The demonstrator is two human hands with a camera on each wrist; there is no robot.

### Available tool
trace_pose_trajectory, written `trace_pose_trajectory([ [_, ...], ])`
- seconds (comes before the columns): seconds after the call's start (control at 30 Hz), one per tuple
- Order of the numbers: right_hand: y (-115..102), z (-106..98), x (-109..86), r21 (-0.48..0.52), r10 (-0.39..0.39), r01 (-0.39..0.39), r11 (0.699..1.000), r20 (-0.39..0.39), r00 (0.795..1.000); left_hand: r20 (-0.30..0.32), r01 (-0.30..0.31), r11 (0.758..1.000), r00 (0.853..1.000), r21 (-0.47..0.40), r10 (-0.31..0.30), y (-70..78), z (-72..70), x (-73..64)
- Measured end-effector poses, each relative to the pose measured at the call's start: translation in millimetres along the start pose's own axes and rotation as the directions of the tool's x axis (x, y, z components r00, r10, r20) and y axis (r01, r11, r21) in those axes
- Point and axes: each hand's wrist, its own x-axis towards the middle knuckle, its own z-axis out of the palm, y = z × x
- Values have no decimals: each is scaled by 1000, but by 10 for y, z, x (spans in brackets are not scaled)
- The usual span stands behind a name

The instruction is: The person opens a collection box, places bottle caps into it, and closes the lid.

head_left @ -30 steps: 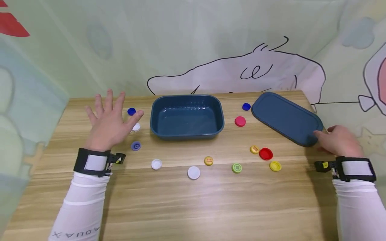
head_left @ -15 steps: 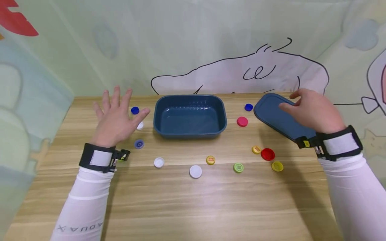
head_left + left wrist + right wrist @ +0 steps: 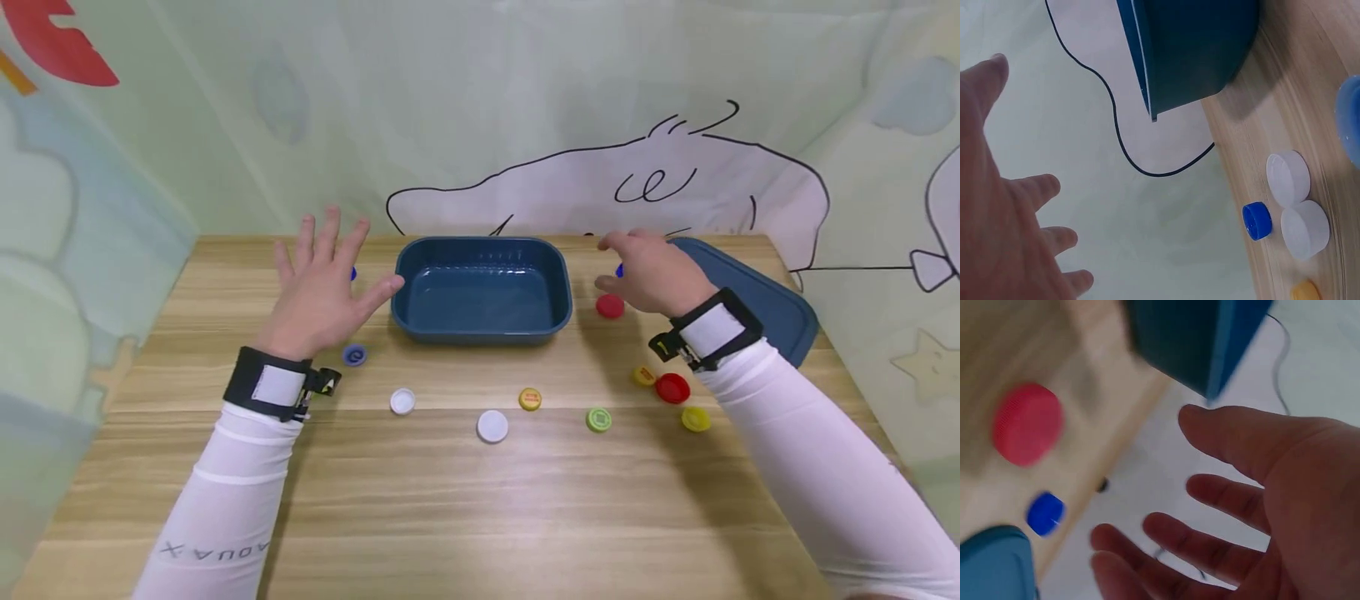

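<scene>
In the head view a dark blue plastic box (image 3: 480,333) stands at the back middle of the wooden table. My left hand (image 3: 318,300) hovers left of the box with its fingers spread and nothing held. My right hand (image 3: 660,275) is in the air to the right of the box, fingers loosely bent and holding nothing. Under the right hand lie a pink-red bottle cap (image 3: 610,307) and a blue cap (image 3: 1045,513), partly hidden in the head view. Below the left hand, the left wrist view has another blue cap (image 3: 1257,220) beside two white caps (image 3: 1305,229).
A flat dark blue lid (image 3: 783,312) lies at the back right, partly behind the right forearm. Several caps are scattered in front of the box, among them a white one (image 3: 492,427), a green one (image 3: 599,419), a red one (image 3: 672,388) and a yellow one (image 3: 695,418).
My right hand has left the lid's right end and moved left across it, toward the box. My left hand stays spread, slightly nearer the box. The lid and caps lie where they were.
</scene>
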Motion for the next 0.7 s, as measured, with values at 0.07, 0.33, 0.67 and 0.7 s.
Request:
trace_pose_trajectory([
  [0.07, 26, 121, 21, -4, 6, -6, 1000, 19, 1000, 6, -6, 1000, 1000, 6, 6, 19, 26, 12],
  [0.33, 146, 400, 33, 4, -4, 4, 1000, 50, 999, 19, 0, 1000, 1000, 12, 0, 58, 40, 16],
  [0.67, 129, 386, 69, 56, 5, -8, 998, 50, 999, 13, 4, 1000, 1000, 9, -5, 64, 56, 4],
  [0.7, 99, 341, 59, 62, 2, -4, 998, 30, 1000, 13, 5, 1000, 1000, 5, -5, 65, 59, 0],
])
